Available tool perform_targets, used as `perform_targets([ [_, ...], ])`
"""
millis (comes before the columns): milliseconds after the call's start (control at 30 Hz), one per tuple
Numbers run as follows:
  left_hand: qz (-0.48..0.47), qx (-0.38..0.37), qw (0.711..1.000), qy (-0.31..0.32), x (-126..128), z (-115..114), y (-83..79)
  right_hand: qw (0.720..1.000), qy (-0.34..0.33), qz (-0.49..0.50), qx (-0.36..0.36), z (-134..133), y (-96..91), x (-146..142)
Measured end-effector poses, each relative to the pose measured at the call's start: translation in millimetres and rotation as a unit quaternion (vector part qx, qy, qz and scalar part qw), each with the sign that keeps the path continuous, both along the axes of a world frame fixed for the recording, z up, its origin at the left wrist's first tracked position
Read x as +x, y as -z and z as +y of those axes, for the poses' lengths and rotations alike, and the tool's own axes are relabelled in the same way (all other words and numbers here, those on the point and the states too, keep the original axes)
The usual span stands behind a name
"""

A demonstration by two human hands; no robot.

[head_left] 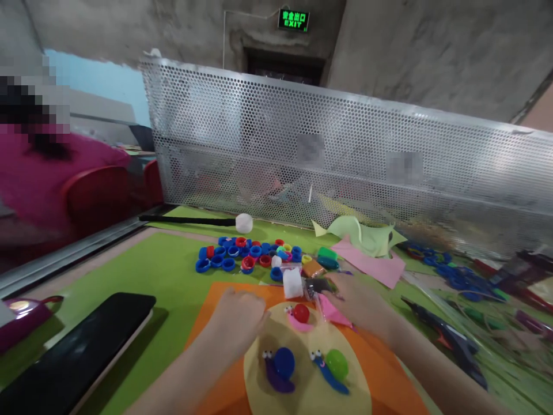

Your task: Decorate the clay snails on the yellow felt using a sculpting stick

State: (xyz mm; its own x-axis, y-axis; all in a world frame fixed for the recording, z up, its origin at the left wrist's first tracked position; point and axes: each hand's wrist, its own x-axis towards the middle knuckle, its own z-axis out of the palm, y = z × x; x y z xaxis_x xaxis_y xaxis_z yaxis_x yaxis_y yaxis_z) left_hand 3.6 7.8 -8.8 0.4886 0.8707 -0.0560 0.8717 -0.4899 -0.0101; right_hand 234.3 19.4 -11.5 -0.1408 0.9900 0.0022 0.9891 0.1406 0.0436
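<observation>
A pale yellow felt round (309, 392) lies on an orange sheet (216, 311) on the green table. Three bottle-cap snails sit on it: red (300, 314), blue (280, 366) and green (334, 366). My left hand (239, 323) rests curled at the round's upper left edge, its fingers closed and nothing visible in them. My right hand (356, 302) reaches from the right, fingers pinched around a small clear packet (317, 288) and a pink felt scrap (332, 311) just beyond the red snail.
A heap of blue and red bottle caps (246, 253) lies beyond the orange sheet, with a white block (292, 283) near it. A black phone (82, 351) lies left, a glue gun (449, 340) right. Pink and green felt (367, 248) lies by the perforated metal screen (345, 167). Another person sits far left.
</observation>
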Motion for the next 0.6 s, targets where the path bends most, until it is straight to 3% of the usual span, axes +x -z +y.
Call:
perform_targets([
  [100,0.0,-0.002,1.0,0.006,-0.1,-2.3,-1.2,0.999,-0.03,0.029,0.002,12.3,-2.1,-27.3],
  [233,0.01,-0.008,1.0,0.007,-0.2,-4.2,-3.1,0.998,0.003,0.056,0.004,32.0,5.7,-45.5],
  [433,0.006,-0.004,1.0,0.004,1.9,-4.5,0.6,0.989,-0.012,0.146,0.014,43.7,24.9,-42.6],
  [600,0.007,0.004,1.0,0.003,1.5,-3.1,3.1,0.976,-0.038,0.205,0.057,37.8,23.7,-39.8],
])
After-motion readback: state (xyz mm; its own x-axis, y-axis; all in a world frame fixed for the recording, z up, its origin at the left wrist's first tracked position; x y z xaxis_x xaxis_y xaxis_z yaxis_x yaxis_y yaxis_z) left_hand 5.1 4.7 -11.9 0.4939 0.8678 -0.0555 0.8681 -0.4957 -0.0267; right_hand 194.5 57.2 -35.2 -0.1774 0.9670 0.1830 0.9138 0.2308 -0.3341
